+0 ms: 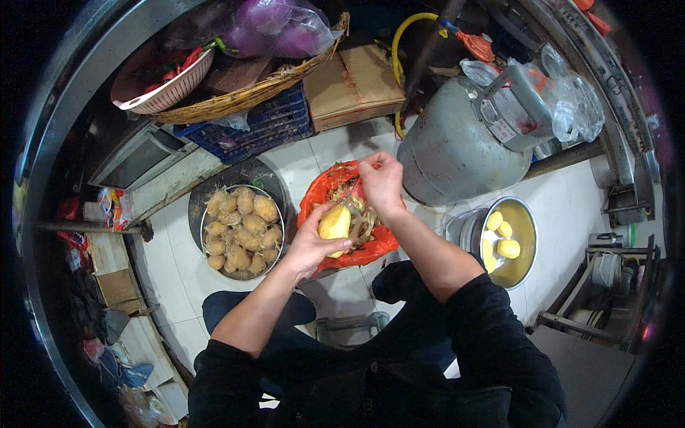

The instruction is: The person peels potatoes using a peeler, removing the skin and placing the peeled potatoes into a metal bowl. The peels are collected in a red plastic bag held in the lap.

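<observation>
My left hand (pixel 312 242) grips a partly peeled potato (pixel 335 229), its yellow flesh showing on the near side. Just beyond and to the right, my right hand (pixel 381 179) is curled around what looks like a small peeler (pixel 355 189), mostly hidden against the clutter below. Both hands are above an orange-red plastic bag (pixel 385 238) that lies open on the floor, with brown peelings (pixel 366 227) inside. To the left, a round metal basin (pixel 203 235) holds several unpeeled potatoes (pixel 238 259). On the right, a steel pot (pixel 526 235) contains several peeled potatoes (pixel 508 249).
A grey gas cylinder (pixel 455 144) stands beyond my right forearm, with a yellow hose (pixel 397 48) behind. At the back are a cardboard box (pixel 353 85), a blue crate (pixel 257 131) and a wicker tray (pixel 251 93). A pink colander (pixel 176 88) holds red peppers. A metal rack (pixel 583 326) stands right.
</observation>
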`<state>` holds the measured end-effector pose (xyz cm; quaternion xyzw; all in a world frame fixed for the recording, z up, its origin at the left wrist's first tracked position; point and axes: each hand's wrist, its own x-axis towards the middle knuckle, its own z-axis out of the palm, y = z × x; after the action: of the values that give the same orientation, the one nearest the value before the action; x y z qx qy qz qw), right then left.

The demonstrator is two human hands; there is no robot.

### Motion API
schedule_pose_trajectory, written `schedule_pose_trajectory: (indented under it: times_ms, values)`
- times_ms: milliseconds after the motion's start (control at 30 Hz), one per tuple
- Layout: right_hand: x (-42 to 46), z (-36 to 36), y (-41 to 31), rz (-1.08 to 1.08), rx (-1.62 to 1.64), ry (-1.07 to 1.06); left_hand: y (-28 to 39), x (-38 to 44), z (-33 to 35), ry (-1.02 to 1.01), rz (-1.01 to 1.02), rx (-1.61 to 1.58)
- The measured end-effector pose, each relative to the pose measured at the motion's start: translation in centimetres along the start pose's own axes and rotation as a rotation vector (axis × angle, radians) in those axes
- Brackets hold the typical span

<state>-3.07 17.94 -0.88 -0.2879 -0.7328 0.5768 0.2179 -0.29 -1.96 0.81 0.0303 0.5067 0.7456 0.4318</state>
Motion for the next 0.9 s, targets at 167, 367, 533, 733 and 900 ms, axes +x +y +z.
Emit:
schedule_pose_trajectory:
  times_ms: [167, 367, 533, 733, 900]
  values:
    - [-4.8, 1.9, -0.9, -0.041, -0.049, -0.235, -0.1, -0.1, 0.3, 0.05, -0.01, 0.235]
    - [-0.9, 0.5, 1.0, 0.06, -0.123, 0.043, -0.2, -0.6, 1.0, 0.061, 0.121, 0.49]
    - [1.8, -1.2, 1.7, 0.062, -0.257, 0.1, 0.2, -0.6, 0.9, 0.091, 0.228, 0.779]
    - [-2.8, 1.5, 0.0, -0.073, -0.022, -0.115, -0.3, -0.2, 0.2, 0.217, 0.21, 0.906]
    - [-3.0, 1.5, 0.3, -0.06, -0.13, -0.077, -0.5, 0.0, 0.1, 0.133, 0.172, 0.807]
